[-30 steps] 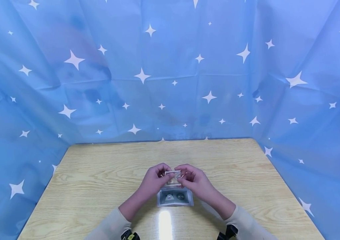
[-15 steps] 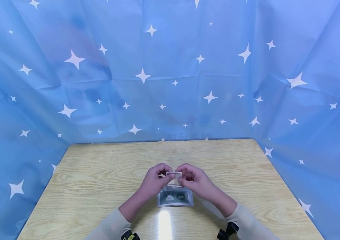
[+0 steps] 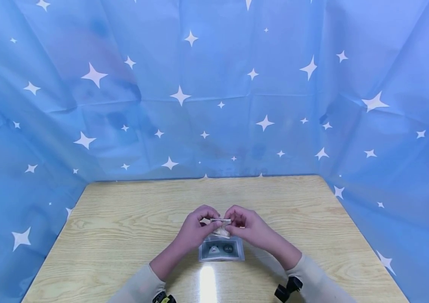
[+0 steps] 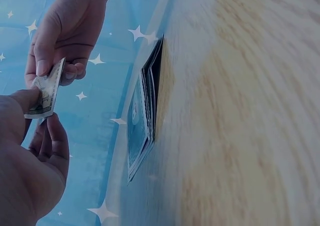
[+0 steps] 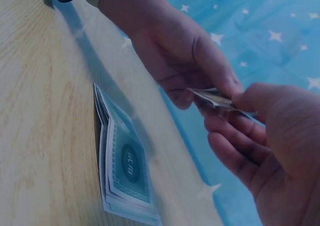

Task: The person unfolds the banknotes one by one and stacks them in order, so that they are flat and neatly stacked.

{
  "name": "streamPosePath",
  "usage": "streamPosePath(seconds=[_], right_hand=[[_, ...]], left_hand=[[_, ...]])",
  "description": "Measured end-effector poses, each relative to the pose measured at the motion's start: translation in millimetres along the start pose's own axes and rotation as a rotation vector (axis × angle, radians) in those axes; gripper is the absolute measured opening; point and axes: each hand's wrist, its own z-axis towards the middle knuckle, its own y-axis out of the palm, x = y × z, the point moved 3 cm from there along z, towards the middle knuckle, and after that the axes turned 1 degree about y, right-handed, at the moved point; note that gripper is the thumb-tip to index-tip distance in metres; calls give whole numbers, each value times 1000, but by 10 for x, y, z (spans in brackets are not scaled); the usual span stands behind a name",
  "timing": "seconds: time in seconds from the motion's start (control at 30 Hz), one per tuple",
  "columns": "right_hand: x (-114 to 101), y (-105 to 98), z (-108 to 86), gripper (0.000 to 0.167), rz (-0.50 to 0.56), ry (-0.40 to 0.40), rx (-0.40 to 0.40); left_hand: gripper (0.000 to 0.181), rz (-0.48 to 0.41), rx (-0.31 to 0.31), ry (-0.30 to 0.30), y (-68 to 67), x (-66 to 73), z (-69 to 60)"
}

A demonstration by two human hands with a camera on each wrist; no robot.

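Between both hands, above the table, is a small folded banknote (image 3: pixel 221 231). My left hand (image 3: pixel 196 229) pinches its left side between thumb and fingers. On the right side, my right hand (image 3: pixel 251 229) pinches it the same way. In the left wrist view the printed face of the folded banknote (image 4: pixel 48 94) shows, held at a slant. The right wrist view catches the banknote (image 5: pixel 215 98) nearly edge-on. Just below the hands lies a stack of green-grey banknotes (image 3: pixel 221 250), itself folded, its layers slightly spread at the edge.
The light wooden table (image 3: pixel 123 219) spreads out around the hands. A blue curtain with white stars (image 3: pixel 214 113) hangs behind it and along both sides. Near the front, a bright glare (image 3: pixel 208 282) falls on the tabletop. Dark devices are strapped at both wrists.
The folded banknote has tilted and shifted slightly right, its printed face now seen less squarely. The fingers of both hands have moved a little closer together. The stack has stayed in place.
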Motion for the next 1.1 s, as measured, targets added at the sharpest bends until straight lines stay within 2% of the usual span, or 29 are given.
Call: streamPosePath(seconds=[0.3,0.4,0.53,0.63,0.83,1.1], right_hand=[[-17,-70,-7,12,-77,-15,44],[-5,-83,7,13,-117,-45,77],[4,-104,38,18,-200,-103,134],[-12,-112,46,24,-229,-101,161],[-38,-107,49,26,-200,-78,157],[18,-99,43,16,-28,14,115]], left_hand=[[7,-6,6,-4,4,4,2],[7,-7,4,2,5,2,4],[7,-11,0,14,3,-4,5],[8,-28,-7,14,7,-7,8],[8,-53,-17,-3,17,-4,7],[8,-76,-45,-33,13,-3,-13]])
